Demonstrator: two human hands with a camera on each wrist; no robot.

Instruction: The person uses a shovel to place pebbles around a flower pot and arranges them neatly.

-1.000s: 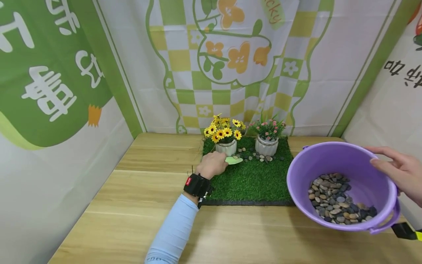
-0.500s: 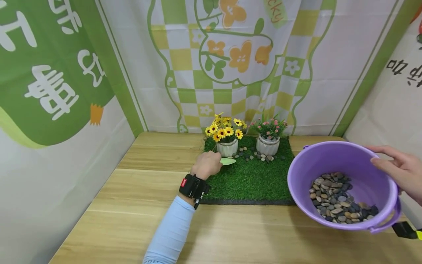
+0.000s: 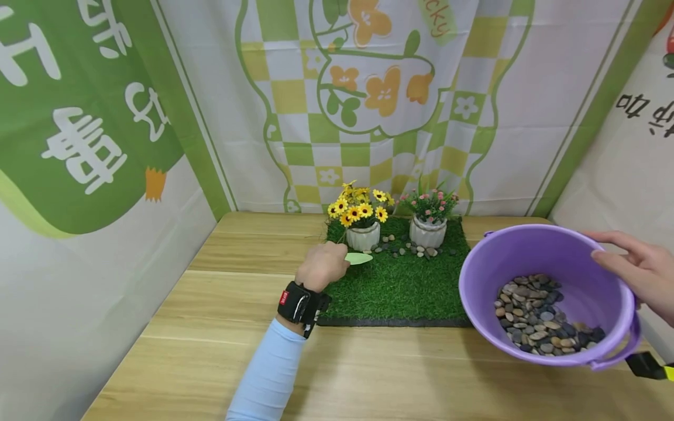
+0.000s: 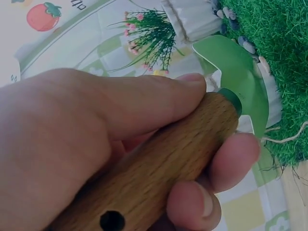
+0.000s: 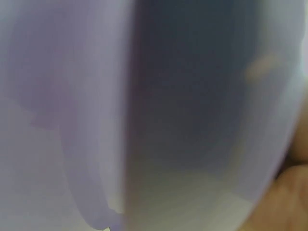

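Observation:
My left hand point(image 3: 322, 266) grips a small garden trowel by its wooden handle point(image 4: 178, 149), thumb along the top and fingers curled beneath. The trowel's light green blade point(image 3: 359, 258) points right, over the turf mat just in front of the yellow-flower pot. At the right, my right hand point(image 3: 639, 269) holds a purple bucket point(image 3: 532, 251) by its rim, thumb on the inside. The bucket leans so its mouth faces me, and many pebbles point(image 3: 537, 321) lie in its bottom. Its blurred wall point(image 5: 82, 96) fills most of the right wrist view.
On the green turf mat point(image 3: 405, 292) stand a white pot point(image 3: 363, 237) of yellow flowers and another white pot point(image 3: 427, 233) of pink flowers. Several loose pebbles point(image 3: 420, 250) lie around the pots. Wooden tabletop point(image 3: 210, 339) surrounds the mat; printed curtains point(image 3: 368, 105) hang behind.
The left hand has drawn the trowel leftward and slightly toward me, away from the pebbles by the pots. The right hand and bucket have stayed almost still.

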